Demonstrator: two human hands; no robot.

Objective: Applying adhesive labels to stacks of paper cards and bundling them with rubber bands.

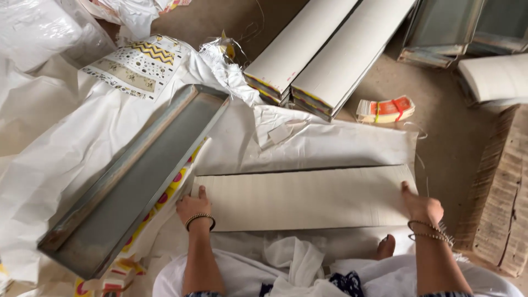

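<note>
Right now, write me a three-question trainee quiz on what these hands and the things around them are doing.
1. True or false: both hands grip the ends of the long stack of pale card sheets.
2. What lies just left of the left hand? A) a long grey metal tray B) a bucket C) a pair of scissors
3. Fill in: the small bundle of printed cards on the floor is tied with a ____ band.

Key
1. True: the left hand holds the left end, the right hand the right end.
2. A, the metal tray.
3. Red.
</note>
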